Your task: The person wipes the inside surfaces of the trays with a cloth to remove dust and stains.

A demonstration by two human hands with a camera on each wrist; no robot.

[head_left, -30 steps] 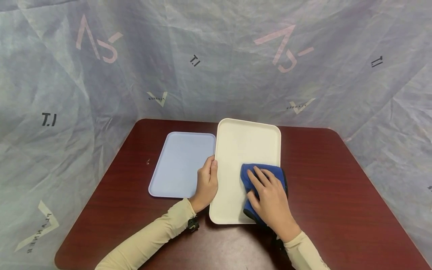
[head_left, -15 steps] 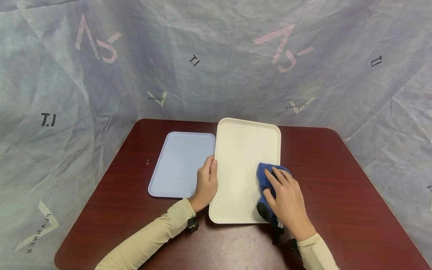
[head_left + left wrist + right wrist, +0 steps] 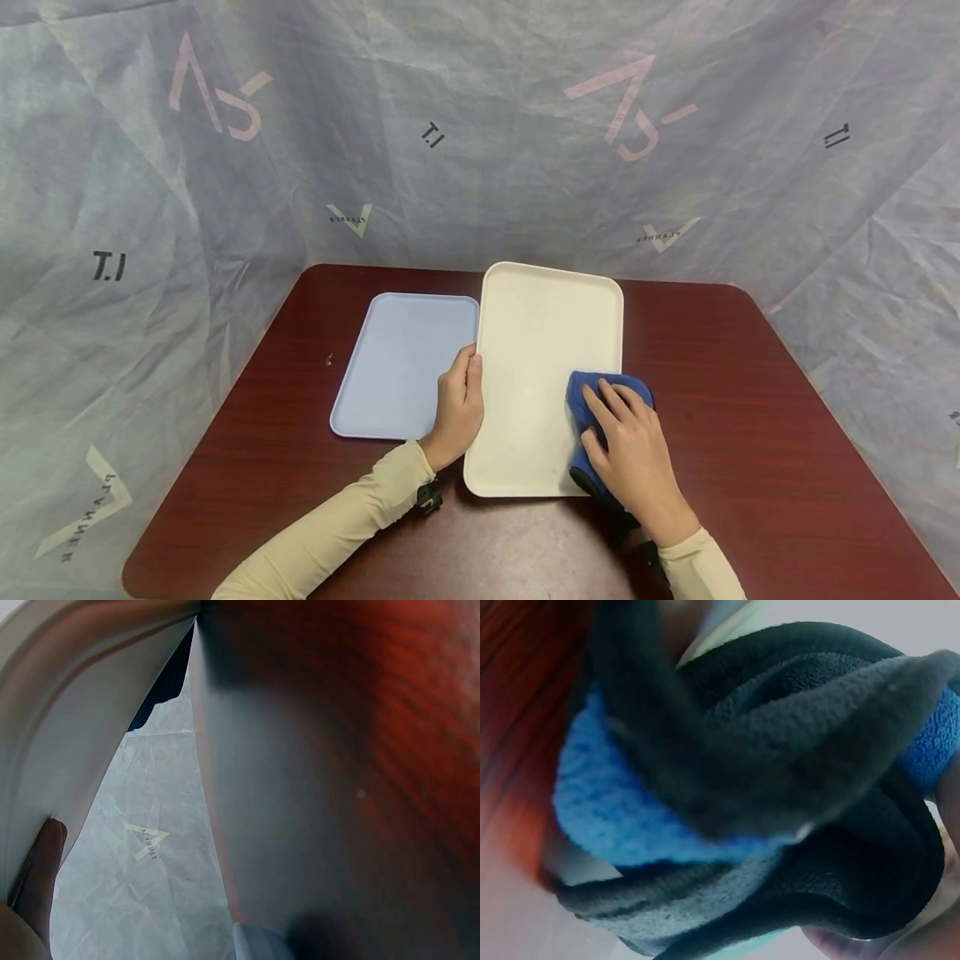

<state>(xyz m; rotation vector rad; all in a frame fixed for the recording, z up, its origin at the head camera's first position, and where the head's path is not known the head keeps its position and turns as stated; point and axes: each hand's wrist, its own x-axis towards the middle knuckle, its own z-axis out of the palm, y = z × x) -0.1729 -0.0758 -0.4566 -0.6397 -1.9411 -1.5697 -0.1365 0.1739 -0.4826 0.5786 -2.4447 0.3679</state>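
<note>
My left hand [image 3: 459, 408] grips the left edge of a cream rectangular tray [image 3: 525, 375], thumb on the rim and fingers reaching beneath. In the left wrist view the tray's underside [image 3: 82, 727] stands tilted off the table, with a finger against it. My right hand [image 3: 630, 450] holds a blue cloth [image 3: 581, 392] with black edging against the tray's lower right side, its fingers spread over the top. Part of the cloth overhangs the tray's right edge. Close up in the right wrist view, the cloth [image 3: 622, 802] is bunched in folds, showing a dark grey side.
A light blue tray [image 3: 408, 367] lies flat on the dark red wooden table [image 3: 750, 433], just left of the cream one. Grey printed sheeting [image 3: 480, 150] hangs behind the table and along both sides.
My right hand has slid the cloth rightward over the tray to its right edge, then slightly back toward me. My left hand and the cream tray have stayed almost still.
</note>
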